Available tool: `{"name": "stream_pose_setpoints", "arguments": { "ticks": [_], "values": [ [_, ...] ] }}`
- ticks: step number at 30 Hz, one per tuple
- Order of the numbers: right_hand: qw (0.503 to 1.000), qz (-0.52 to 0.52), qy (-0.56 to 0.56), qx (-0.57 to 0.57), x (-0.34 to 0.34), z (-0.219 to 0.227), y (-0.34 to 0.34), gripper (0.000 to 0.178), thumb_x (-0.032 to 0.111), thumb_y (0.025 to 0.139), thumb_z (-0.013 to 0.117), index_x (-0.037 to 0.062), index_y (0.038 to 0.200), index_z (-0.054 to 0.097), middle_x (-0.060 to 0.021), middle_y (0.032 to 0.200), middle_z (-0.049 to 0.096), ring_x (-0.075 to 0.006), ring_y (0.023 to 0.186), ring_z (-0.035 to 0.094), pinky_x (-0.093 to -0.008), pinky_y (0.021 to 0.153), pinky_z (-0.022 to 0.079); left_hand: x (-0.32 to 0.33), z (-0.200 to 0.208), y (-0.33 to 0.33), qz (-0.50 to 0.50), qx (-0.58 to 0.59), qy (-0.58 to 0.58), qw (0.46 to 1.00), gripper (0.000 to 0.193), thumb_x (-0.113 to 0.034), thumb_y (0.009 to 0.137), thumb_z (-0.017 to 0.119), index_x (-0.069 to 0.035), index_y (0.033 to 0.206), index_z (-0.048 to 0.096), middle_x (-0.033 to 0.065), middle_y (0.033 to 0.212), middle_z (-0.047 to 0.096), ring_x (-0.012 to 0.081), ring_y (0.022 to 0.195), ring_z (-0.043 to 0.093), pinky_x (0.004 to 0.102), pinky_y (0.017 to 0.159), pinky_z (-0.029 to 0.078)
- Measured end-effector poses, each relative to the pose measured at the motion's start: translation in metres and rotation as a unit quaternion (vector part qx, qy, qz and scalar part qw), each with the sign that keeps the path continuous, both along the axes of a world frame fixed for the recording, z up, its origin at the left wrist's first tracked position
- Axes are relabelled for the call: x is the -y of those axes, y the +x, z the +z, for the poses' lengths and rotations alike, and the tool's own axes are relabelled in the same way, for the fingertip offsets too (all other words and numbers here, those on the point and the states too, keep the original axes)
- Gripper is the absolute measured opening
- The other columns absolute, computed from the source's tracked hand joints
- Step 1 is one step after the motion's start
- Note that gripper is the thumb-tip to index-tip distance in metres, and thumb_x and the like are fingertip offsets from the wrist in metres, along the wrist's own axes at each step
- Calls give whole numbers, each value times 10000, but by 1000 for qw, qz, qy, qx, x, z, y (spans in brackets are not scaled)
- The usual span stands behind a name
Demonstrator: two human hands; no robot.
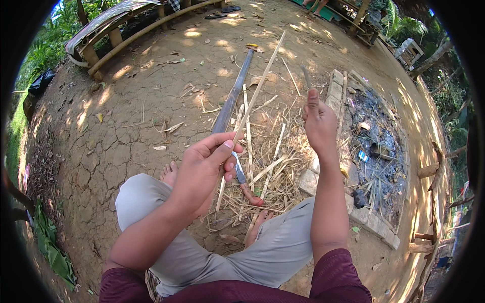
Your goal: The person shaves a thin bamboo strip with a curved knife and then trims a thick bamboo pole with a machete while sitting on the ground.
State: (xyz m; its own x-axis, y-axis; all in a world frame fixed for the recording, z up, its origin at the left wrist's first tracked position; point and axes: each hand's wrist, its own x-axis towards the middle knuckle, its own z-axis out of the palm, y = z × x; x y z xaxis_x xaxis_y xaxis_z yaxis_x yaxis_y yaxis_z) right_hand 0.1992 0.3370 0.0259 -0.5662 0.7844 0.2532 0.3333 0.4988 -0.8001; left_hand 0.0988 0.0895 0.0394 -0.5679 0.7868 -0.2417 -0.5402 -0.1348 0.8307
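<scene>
My left hand (209,161) pinches a long, thin, pale bamboo strip (262,83) between thumb and fingers. The strip slants up and away to the right, and its lower end passes below the hand. At the right, my right hand (321,121) is closed in a fist, thumb on top, around a small knife (306,76). Its narrow blade points upward and the handle is hidden in the fist. Between my feet lies a larger knife (242,179) with a wooden handle. Past my left hand a long dark bamboo pole (235,93) rests on the ground.
Bamboo shavings (283,177) and loose strips litter the ground before me. To the right, bricks (371,222) edge a pit of ash (374,136). A bamboo bench (136,40) stands at the far left. A person's legs (318,6) show at the top edge.
</scene>
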Motion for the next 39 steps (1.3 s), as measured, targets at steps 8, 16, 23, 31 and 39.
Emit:
{"name": "stream_pose_setpoints", "arguments": {
  "ticks": [8,16,23,31,39],
  "values": [
    [967,208,134,68,97,14,-18,646,600,953,518,1,730,607,-176,588,594,-365,557,619,-437,516,465,2,9,-3,14,33,7,999,274,-97,980,598,-2,1237,599,14,886,594,57,650,480,192,485,333],
    [958,243,136,75,112,14,-16,606,569,957,530,7,752,625,-183,617,620,-373,605,661,-444,535,506,10,10,-7,38,52,42,997,313,-66,971,612,19,1271,607,-16,812,559,43,634,431,199,484,290],
    [956,223,184,40,109,6,-17,587,573,937,558,28,722,590,-150,601,609,-361,567,651,-427,485,488,12,12,-2,37,36,41,998,314,-52,961,624,6,1270,615,-31,801,543,34,624,414,194,493,278],
    [946,113,303,14,92,-6,-24,556,578,915,587,70,692,544,-110,594,579,-320,531,626,-396,450,459,12,11,-6,32,-4,34,999,290,-96,960,648,19,1226,635,-2,846,579,25,614,404,187,488,276],
    [986,-91,45,134,28,19,-22,646,613,959,476,39,689,601,-154,602,588,-374,561,619,-463,506,445,6,6,18,-30,12,-41,999,304,-118,978,627,4,1256,629,9,955,613,36,619,388,196,487,276]
  ]
}}
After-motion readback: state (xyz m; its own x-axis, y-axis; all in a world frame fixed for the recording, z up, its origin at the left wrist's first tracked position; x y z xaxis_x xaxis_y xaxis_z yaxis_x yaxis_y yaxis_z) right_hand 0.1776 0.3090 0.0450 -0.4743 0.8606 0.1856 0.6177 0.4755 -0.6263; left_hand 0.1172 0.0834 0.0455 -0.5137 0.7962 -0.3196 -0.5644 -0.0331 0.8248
